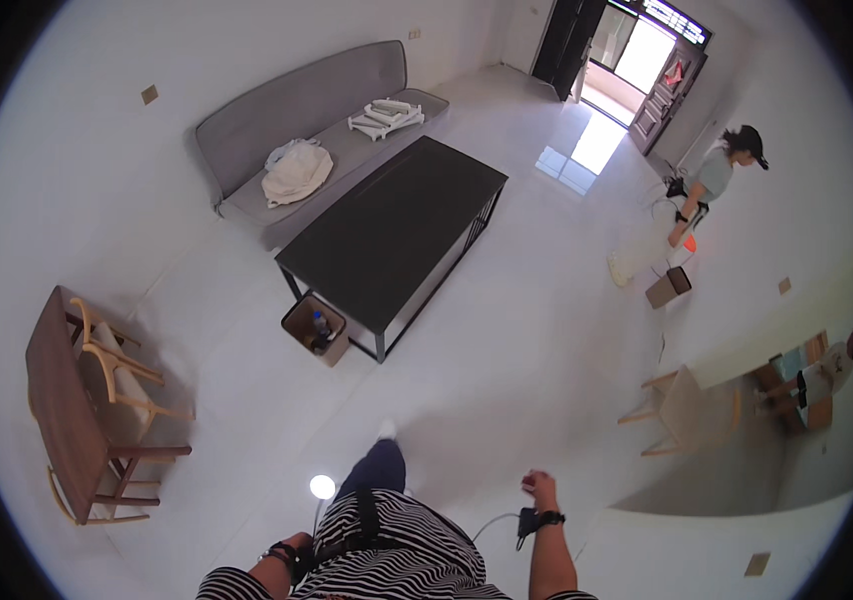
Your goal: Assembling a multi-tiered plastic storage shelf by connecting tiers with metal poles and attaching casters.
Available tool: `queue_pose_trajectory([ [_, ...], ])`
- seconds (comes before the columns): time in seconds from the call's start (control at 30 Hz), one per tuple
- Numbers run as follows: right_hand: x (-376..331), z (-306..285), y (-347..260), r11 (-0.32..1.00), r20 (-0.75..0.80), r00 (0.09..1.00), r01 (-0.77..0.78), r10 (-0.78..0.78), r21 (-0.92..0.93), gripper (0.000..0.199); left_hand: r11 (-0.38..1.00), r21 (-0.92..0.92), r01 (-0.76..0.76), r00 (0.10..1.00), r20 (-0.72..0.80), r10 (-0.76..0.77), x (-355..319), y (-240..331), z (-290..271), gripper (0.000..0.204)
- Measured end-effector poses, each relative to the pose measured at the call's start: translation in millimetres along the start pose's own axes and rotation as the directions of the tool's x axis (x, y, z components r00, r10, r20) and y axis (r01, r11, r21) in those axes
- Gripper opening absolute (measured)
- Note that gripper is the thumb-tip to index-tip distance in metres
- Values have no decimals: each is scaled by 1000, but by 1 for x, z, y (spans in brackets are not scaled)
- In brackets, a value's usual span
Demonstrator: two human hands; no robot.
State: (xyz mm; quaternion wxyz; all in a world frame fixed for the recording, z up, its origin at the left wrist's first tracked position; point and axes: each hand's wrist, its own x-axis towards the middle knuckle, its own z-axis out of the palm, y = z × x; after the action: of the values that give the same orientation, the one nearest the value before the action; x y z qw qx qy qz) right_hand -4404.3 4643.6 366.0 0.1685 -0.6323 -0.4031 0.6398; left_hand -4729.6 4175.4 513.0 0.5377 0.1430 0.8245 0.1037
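Note:
My right hand (540, 488) is raised at my right side with its fingers curled in. Whatever they hold, if anything, is too small to make out. A black strap with a small dark device (529, 522) sits at that wrist, and a thin cable runs from it toward my waist. Low at my left side, my left hand (301, 543) is mostly hidden against my striped shirt, so its fingers do not show. Beside it a round white lit disc (322, 487) stands on a thin stem. Neither hand touches the furniture.
Ahead stands a black table (397, 225), with a brown bin (337, 350) at its near corner. Behind is a grey sofa (247, 130). Wooden chairs surround a brown table (67, 400) at left. At right are a chair (682, 410), another bin (669, 290) and two people.

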Motion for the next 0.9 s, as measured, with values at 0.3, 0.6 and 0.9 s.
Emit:
queue_pose_trajectory([
  [0.3,167,-42,-52,372,440,849,524,-291,-766,22,981,184,54,969,228,-96,369,161,-57,38],
  [0.6,218,41,-137,886,118,953,-208,279,-413,36,849,29,-527,805,-305,509,512,620,-291,29],
  [0.9,464,-55,-164,922,35,924,-378,382,-82,36,902,229,-365,875,-247,417,600,788,-296,32],
])
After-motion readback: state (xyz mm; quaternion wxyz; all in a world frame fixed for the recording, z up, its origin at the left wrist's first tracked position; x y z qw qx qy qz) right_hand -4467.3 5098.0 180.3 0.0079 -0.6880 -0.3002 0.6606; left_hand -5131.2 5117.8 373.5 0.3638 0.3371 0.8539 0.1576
